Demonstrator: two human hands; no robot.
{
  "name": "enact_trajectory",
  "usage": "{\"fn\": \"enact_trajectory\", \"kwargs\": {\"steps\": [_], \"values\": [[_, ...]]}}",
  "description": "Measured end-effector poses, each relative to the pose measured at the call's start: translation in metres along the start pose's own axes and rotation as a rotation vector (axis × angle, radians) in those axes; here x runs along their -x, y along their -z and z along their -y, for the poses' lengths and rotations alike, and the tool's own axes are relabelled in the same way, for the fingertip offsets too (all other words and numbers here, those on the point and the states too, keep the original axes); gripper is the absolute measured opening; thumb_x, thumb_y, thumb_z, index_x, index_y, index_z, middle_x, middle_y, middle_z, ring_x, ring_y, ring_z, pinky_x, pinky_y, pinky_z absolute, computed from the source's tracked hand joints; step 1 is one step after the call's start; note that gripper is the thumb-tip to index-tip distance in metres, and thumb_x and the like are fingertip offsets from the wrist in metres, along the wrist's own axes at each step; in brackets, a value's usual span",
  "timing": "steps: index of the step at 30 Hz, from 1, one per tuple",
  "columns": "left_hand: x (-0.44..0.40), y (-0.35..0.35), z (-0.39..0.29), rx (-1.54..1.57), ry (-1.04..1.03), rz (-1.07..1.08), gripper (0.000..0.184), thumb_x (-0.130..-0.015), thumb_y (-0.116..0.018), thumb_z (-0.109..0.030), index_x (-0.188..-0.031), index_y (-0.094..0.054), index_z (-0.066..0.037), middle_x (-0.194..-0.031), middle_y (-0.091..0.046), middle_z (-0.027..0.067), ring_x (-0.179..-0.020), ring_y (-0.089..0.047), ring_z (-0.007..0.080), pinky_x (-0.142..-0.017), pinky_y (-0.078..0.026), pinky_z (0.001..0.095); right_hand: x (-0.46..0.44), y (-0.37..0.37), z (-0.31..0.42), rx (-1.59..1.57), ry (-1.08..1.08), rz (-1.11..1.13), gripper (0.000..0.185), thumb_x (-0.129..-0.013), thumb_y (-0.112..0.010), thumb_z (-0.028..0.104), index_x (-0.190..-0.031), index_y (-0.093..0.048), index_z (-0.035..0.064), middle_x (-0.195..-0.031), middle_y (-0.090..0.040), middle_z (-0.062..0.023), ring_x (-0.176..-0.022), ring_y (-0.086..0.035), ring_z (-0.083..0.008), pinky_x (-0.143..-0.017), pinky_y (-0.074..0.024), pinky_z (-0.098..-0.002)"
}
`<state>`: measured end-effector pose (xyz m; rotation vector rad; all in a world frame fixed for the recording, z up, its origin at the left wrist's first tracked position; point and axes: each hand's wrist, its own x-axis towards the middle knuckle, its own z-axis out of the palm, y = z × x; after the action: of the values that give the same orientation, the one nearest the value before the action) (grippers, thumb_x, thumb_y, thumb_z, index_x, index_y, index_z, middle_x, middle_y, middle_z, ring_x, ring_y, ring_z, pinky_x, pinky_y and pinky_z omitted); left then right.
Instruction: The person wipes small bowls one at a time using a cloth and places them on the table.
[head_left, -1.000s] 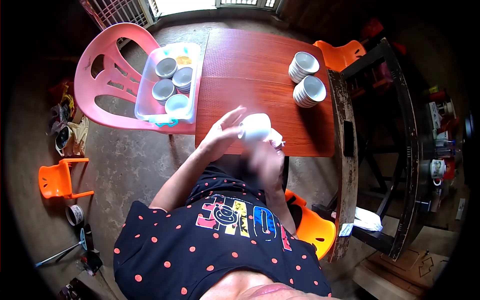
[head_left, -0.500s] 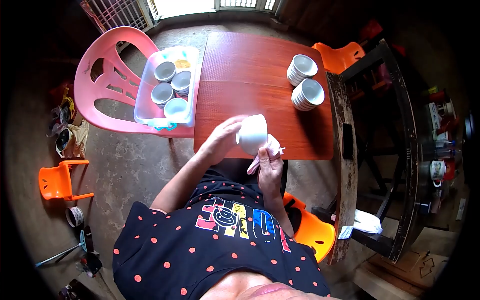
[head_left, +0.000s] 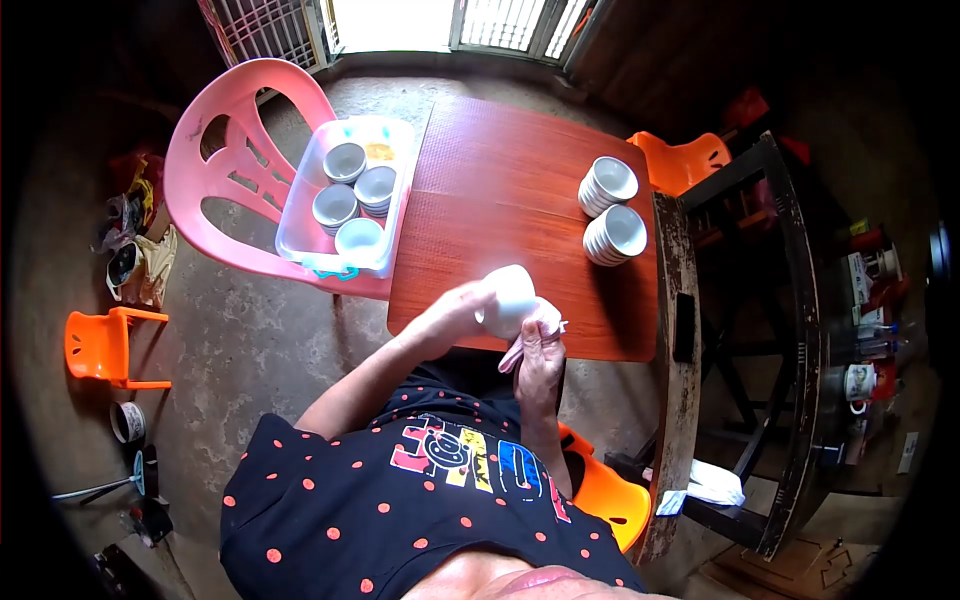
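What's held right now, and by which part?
A white bowl, held up between both hands: left hand at one side, its grip blurred; right hand at the other, clutching a pink cloth.

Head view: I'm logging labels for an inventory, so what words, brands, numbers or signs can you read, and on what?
None can be quoted with certainty.
Black shirt: large coloured letter shapes, too distorted to read.
Mug at right: print too small.
White tub on the floor: dark markings, too blurred.
Held bowl: no lettering visible.

Bright barred window (head_left: 500, 25), grey floor (head_left: 250, 350), pink chair (head_left: 225, 163)
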<state>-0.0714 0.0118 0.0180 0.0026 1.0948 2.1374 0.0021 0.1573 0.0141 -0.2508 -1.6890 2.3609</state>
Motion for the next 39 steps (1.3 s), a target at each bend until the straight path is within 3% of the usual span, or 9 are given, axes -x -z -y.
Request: {"fn": "enact_trajectory", "kwargs": {"steps": [2, 9, 15, 24, 28, 31, 34, 36, 39], "values": [[0.003, -0.002, 0.003, 0.137, 0.106, 0.048, 0.075, -0.082, -0.069, -0.031, -0.141, -0.028, -0.007, -0.131, -0.043, 0.0145, -0.124, -0.042, 0.0246, -0.094, -0.046, 0.0393, 0.005, -0.003, 0.01, 0.062, -0.008, 0.056, 0.027, -0.096, -0.05, 0.026, -0.11, -0.057, 0.0046, -0.075, -0.054, 0.0016, -0.062, -0.047, -0.0023, -0.051, -0.0365, -0.0171], [0.014, -0.017, -0.019, -1.506, -0.673, 0.122, 0.089, -0.063, -0.082, -0.012, -0.139, -0.035, -0.015, -0.133, -0.035, 0.0148, -0.131, -0.028, 0.0337, -0.105, -0.035, 0.0421, -0.021, 0.016, 0.006, 0.042, -0.161, 0.065, 0.028, -0.097, -0.049, 0.024, -0.11, -0.057, 0.0019, -0.082, -0.056, 0.0014, -0.066, -0.047, -0.0026, -0.053, -0.0372, -0.0182], [0.015, 0.008, -0.011, 0.038, 0.038, 0.204, 0.052, -0.079, -0.07, -0.016, -0.123, -0.051, 0.002, -0.117, -0.058, 0.008, -0.108, -0.054, 0.0169, -0.1, -0.039, 0.0342, -0.035, 0.023, 0.002, -0.554, -0.324, 0.125, 0.022, -0.097, -0.047, 0.025, -0.105, -0.053, 0.0053, -0.09, -0.058, -0.0043, -0.087, -0.059, -0.0133, -0.075, -0.0528, -0.0264], [0.016, -0.009, 0.008, 0.273, -0.108, 0.136, 0.045, -0.08, -0.07, -0.012, -0.12, -0.054, 0.0, -0.113, -0.061, 0.0094, -0.105, -0.058, 0.0184, -0.094, -0.046, 0.0396, -0.021, 0.03, 0.043, 0.068, 0.101, -0.22, 0.025, -0.094, -0.052, 0.022, -0.104, -0.059, 0.0002, -0.104, -0.06, -0.0116, -0.063, -0.059, -0.0108, -0.043, -0.0458, -0.0209], [0.011, -0.01, 0.009, -0.105, -0.154, 0.208, 0.036, -0.082, -0.065, -0.009, -0.116, -0.056, 0.002, -0.113, -0.061, 0.0088, -0.102, -0.058, 0.0147, -0.09, -0.047, 0.032, 0.004, -0.006, 0.046, 0.981, 0.588, 0.224, 0.038, -0.083, -0.064, 0.021, -0.117, -0.06, 0.0039, -0.135, -0.043, -0.0216, -0.127, -0.042, -0.0321, -0.102, -0.0342, -0.046], [0.012, 0.008, 0.026, -0.325, -0.236, 0.33, 0.026, -0.085, -0.061, -0.005, -0.11, -0.059, 0.001, -0.105, -0.063, 0.0045, -0.097, -0.057, 0.0106, -0.086, -0.046, 0.0277, -0.016, -0.004, 0.035, 1.176, 0.824, 0.344, 0.031, -0.083, -0.062, 0.025, -0.109, -0.064, 0.0086, -0.124, -0.054, -0.0116, -0.119, -0.048, -0.0309, -0.1, -0.0347, -0.0492], [0.024, -0.014, 0.014, -0.562, -0.07, 0.264, 0.028, -0.086, -0.063, -0.003, -0.111, -0.058, 0.007, -0.103, -0.064, 0.0091, -0.097, -0.058, 0.0133, -0.087, -0.046, 0.0276, -0.052, 0.018, 0.012, 0.883, 0.755, 0.456, 0.019, -0.082, -0.059, 0.015, -0.096, -0.061, 0.0027, -0.101, -0.061, -0.0118, -0.095, -0.06, -0.0257, -0.087, -0.0461, -0.037], [0.029, -0.018, 0.014, -0.506, -0.051, 0.302, 0.031, -0.084, -0.064, -0.003, -0.113, -0.058, 0.007, -0.104, -0.064, 0.009, -0.098, -0.058, 0.0134, -0.088, -0.045, 0.0274, -0.062, 0.026, 0.017, 0.123, -0.189, 0.64, 0.039, -0.094, -0.035, 0.025, -0.091, -0.064, -0.0009, -0.092, -0.063, -0.0143, -0.089, -0.062, -0.0248, -0.09, -0.0455, -0.0377], [0.031, -0.02, 0.021, -0.567, -0.157, 0.25, 0.029, -0.084, -0.064, 0.0, -0.112, -0.059, 0.007, -0.105, -0.063, 0.0079, -0.099, -0.057, 0.0124, -0.089, -0.045, 0.0275, -0.055, 0.029, -0.019, -0.688, -0.543, 0.429, 0.042, -0.097, -0.035, 0.033, -0.108, -0.056, -0.0024, -0.093, -0.063, -0.0159, -0.082, -0.064, -0.0221, -0.078, -0.053, -0.033]]}}
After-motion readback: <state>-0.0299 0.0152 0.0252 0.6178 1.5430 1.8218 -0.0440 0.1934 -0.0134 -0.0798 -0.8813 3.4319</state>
